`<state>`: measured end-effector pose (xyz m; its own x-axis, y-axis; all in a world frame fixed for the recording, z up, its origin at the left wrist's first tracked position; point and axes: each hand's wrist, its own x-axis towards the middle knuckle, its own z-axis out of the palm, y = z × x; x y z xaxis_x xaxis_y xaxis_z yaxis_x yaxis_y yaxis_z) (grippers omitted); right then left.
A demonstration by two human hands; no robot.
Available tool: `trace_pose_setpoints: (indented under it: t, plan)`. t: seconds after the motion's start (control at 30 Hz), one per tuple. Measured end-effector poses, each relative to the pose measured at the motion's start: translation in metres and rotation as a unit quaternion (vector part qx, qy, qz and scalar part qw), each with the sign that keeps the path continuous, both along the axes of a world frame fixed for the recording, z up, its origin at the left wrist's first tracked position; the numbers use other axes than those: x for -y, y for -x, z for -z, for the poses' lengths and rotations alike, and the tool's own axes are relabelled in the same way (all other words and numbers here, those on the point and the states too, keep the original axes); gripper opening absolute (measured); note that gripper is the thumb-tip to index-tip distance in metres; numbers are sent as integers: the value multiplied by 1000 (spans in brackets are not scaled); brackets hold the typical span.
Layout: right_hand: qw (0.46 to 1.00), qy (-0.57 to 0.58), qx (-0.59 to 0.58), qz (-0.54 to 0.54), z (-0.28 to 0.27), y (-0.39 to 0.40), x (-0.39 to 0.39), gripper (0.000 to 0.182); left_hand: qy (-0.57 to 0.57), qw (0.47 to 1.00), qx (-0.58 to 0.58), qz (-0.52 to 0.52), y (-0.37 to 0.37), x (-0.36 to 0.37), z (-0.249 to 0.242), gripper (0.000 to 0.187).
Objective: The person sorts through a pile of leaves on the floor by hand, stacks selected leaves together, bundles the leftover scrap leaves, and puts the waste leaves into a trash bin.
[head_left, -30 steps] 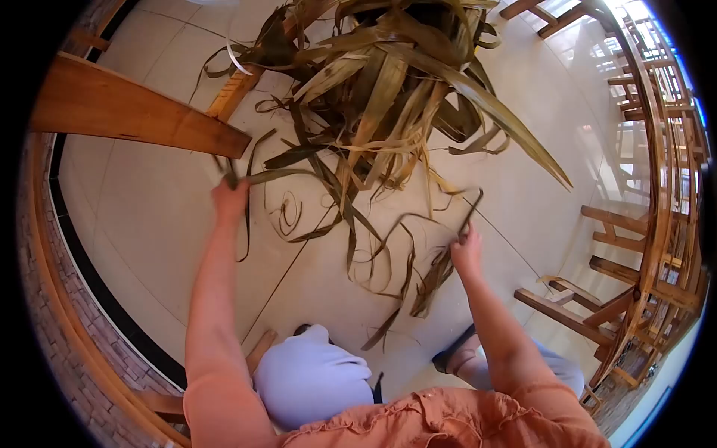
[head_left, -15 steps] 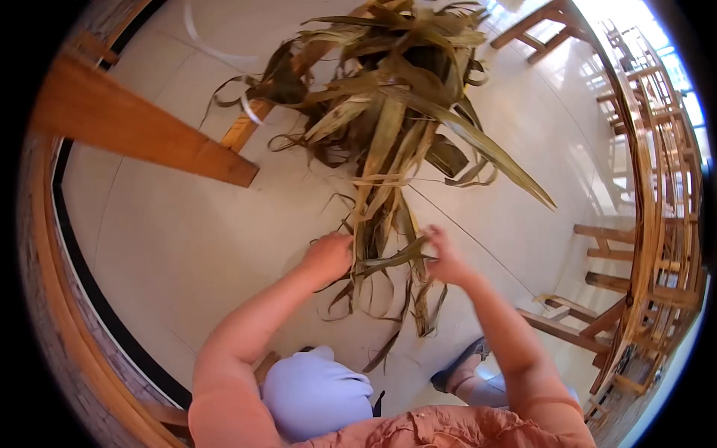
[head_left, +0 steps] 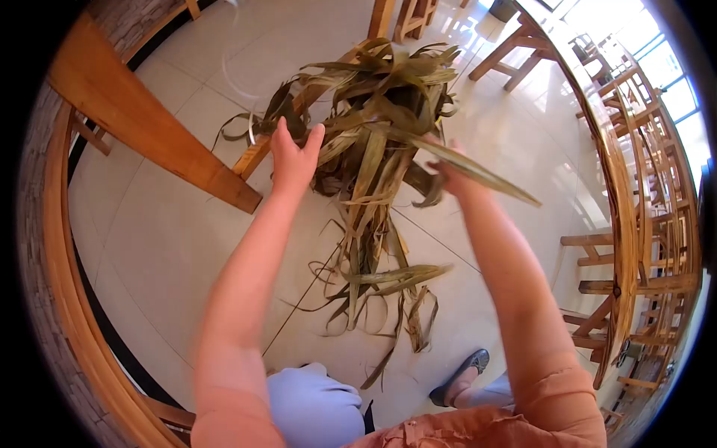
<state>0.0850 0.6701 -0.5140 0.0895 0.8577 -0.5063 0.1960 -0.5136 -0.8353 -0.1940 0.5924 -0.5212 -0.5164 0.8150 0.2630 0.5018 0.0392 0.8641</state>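
Note:
A large bundle of long dry leaves (head_left: 373, 160) lies on the floor in front of me, tied round its narrower neck with a thin leaf strip (head_left: 367, 200). My left hand (head_left: 293, 158) is at the bundle's left side, its thumb and fingers spread apart and holding nothing. On the right, my right hand (head_left: 453, 170) reaches in beside the leaves with its fingers apart, somewhat blurred. One long pointed leaf (head_left: 489, 175) crosses over it and hides part of the fingers. Loose leaf ends (head_left: 396, 278) trail toward my feet.
A thick wooden leg (head_left: 160, 123) slants down on the left, and a wooden bar (head_left: 252, 158) runs under the bundle. Wooden tables and stools (head_left: 597, 246) line the right side. My shoe (head_left: 459, 377) rests on the tiled floor (head_left: 187, 246).
Both hands have moved away from the tied lower end up to the sides of the leafy mass, the left one opening. The leaf ends now lie free of them. The view has shifted slightly.

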Motion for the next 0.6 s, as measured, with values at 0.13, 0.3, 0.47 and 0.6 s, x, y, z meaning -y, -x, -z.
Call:
trace_pose_setpoints:
  t: [0.13, 0.3, 0.47, 0.6]
  plan:
    - [998, -39, -9, -46, -4, 50, 16, 46, 107, 968, 184, 135, -22, -24, 3, 64]
    - [999, -47, 14, 4, -4, 39, 15, 43, 99, 927, 269, 240, -80, 8, -4, 58]
    - [976, 7, -216, -24, -11, 5, 5, 63, 50, 973, 148, 169, -103, 11, -2, 57]
    - [985, -98, -121, -78, -3, 35, -4, 82, 7, 924, 274, 266, -129, 4, -16, 58]
